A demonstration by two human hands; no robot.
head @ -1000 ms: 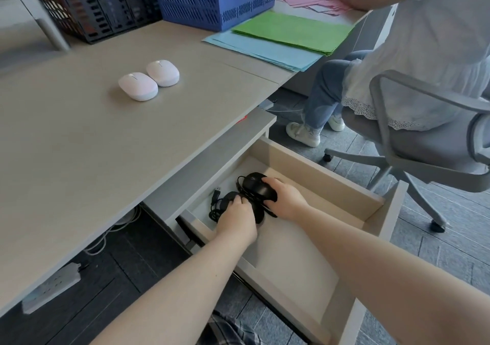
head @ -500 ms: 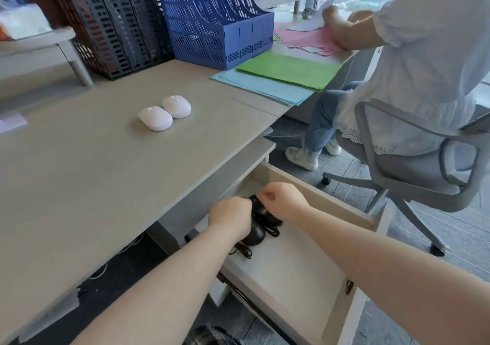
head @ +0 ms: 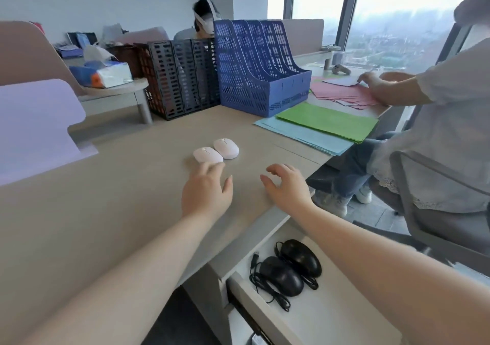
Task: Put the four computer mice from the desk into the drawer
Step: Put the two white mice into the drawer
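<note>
Hovering over the beige laminate desk (head: 106, 212): left hand (head: 205, 195) and right hand (head: 287, 189), both empty, fingers loosely spread. Two pale pink oval wireless mice (head: 216, 150) sit side by side just past the left fingertips (nearer one almost touching). Two glossy black corded mice (head: 290, 267) lie in the open white drawer (head: 344, 315), below the right forearm, cables bunched alongside.

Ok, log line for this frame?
two black wired mice in drawer | two white mice on desk | hands open, reaching
</note>
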